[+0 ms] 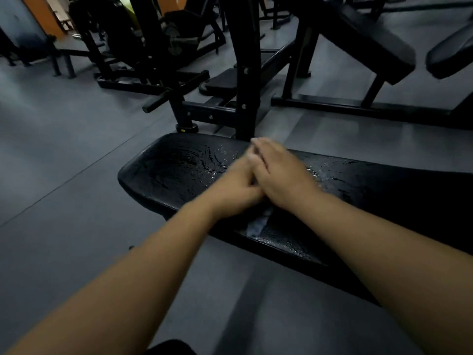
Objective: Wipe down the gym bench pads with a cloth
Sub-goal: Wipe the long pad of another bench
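A long black bench pad (174, 165) runs from centre left to the right edge, and its surface glistens with wet streaks. Both my hands lie stacked on the middle of the pad. My right hand (279, 172) rests flat over my left hand (230, 194), fingers pointing away from me. A grey cloth (257, 225) lies beneath them, with only one corner showing below the wrists at the pad's near edge. The hands are motion-blurred.
The bench's black upright post (245, 73) and base frame (210, 114) stand just beyond the pad. An inclined bench (371, 39) is at the back right and other dark machines (143, 42) at the back left. Grey floor (64, 155) spreads to the left and in front.
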Motion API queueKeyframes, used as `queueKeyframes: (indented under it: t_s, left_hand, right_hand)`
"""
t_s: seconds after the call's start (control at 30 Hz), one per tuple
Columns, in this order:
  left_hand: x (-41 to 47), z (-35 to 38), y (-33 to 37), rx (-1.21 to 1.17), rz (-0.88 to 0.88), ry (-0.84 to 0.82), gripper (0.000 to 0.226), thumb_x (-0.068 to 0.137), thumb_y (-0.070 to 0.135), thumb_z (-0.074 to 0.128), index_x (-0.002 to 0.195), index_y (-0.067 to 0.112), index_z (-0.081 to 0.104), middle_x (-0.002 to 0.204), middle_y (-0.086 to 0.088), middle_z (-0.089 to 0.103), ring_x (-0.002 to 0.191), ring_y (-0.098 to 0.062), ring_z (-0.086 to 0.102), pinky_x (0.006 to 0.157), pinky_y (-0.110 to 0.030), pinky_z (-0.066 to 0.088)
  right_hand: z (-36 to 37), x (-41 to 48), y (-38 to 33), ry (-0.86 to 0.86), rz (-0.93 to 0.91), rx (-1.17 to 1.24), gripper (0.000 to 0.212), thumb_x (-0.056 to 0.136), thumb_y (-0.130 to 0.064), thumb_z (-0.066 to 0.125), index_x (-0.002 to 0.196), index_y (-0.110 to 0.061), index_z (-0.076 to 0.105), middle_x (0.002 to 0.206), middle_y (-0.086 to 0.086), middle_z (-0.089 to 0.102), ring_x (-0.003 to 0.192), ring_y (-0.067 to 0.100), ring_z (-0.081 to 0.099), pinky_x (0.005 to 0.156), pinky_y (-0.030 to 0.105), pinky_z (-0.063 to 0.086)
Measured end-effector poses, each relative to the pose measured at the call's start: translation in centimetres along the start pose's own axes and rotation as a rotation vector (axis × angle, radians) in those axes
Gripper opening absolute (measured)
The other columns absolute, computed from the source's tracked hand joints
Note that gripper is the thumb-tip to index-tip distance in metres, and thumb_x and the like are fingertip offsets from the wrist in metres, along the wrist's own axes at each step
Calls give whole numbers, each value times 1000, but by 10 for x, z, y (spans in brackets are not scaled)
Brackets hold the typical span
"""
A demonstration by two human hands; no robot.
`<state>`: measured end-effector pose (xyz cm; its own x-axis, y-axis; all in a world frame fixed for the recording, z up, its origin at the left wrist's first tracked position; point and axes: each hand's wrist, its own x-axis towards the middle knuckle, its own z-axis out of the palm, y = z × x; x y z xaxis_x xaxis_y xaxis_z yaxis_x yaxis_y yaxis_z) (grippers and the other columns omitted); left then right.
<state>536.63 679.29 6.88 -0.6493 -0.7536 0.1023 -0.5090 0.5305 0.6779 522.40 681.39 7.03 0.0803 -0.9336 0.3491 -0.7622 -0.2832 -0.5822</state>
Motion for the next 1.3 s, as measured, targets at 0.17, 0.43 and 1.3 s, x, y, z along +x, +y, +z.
queueKeyframes:
  t_s: [0.17, 0.43, 1.3]
  left_hand:
    - [-12, -1, -34, 412, -248, 39, 67, 92, 37, 31, 157, 22, 27, 166, 3, 20, 153, -12, 11, 124, -34, 8]
    - [-10, 5, -42, 546, -161, 82, 71, 92, 50, 18, 159, 24, 22, 165, 6, 20, 152, -12, 11, 124, -37, 11]
    - [74, -324, 523, 610, 110, 189, 79, 88, 64, 21, 157, 26, 26, 167, -3, 15, 152, -23, 15, 119, -47, 20]
  right_hand:
    - [9, -45, 15, -334, -126, -377, 63, 98, -61, 25, 149, -27, 40, 161, 6, 28, 149, 23, 21, 119, 39, 21]
    - [10, 0, 36, -244, 33, -391, 68, 98, -48, 40, 156, -15, 26, 160, 10, 29, 148, 27, 21, 121, 39, 16]
    - [-580, 55, -269, 161, 308, -565, 57, 84, -9, 59, 138, -13, 44, 124, 4, 42, 115, 26, 39, 95, 42, 40]
